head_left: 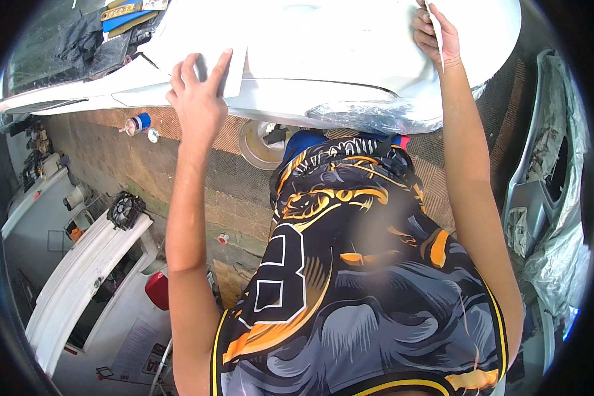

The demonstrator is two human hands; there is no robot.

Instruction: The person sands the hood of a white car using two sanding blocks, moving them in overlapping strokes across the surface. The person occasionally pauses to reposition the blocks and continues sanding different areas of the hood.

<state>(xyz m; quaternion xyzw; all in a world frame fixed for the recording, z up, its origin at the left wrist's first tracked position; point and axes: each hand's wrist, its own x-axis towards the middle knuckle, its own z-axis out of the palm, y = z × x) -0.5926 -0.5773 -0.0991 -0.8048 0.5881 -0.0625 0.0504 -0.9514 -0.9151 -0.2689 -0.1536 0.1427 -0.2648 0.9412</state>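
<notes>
A glossy white car body panel [310,46] stretches across the top of the view. My left hand [201,89] lies over its left part, fingers spread apart. Beside and partly behind that hand is a flat white piece [235,78]; whether my fingers press on it cannot be made out. Farther right, my right hand [441,39] is closed around a thin white sheet [437,33], seen nearly edge-on. That sheet stands upright above the panel's right side.
Clear plastic film [376,113] covers the panel's lower edge. A round tub [261,146] and a blue-labelled can [138,123] are on the floor. Tools [129,16] lie at upper left. A plastic-wrapped grey bumper [531,191] stands right, a white one [79,277] left.
</notes>
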